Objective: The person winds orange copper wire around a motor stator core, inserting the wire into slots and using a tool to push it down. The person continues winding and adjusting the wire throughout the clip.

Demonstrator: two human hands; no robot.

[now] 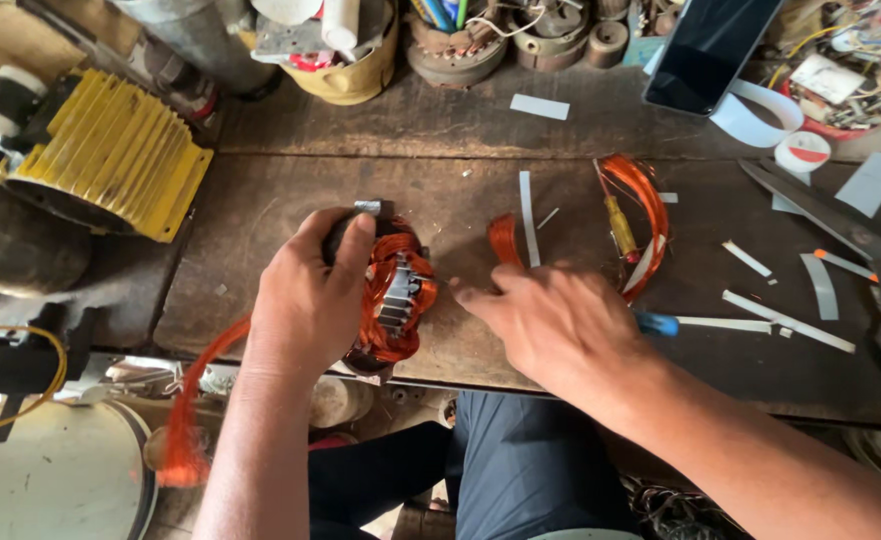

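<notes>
Stator (392,300) sits at the near edge of the table (290,200), wrapped in copper winding, and the left hand (305,300) has it clamped from the left and top, fingers curled over the rim. So that grip is closed on the stator, bore facing roughly up and toward the right. A long tail of copper wire (195,400) hangs off it down past the table edge on the left side.

Right hand (555,320) is just to the right of the stator, palm down, fingers pointing left at it. Fingertips are close to the winding but I can't tell if they actually touch or pinch anything, so no call on that grip. It's the free hand and the nearer one to the loose stuff.

Just past it lies a small copper coil (505,240), and further right a bigger coil loop (640,215) with a yellow screwdriver (620,228) across it. White paper strips (785,320) are scattered right, scissors (860,240) at the far right edge.
</notes>
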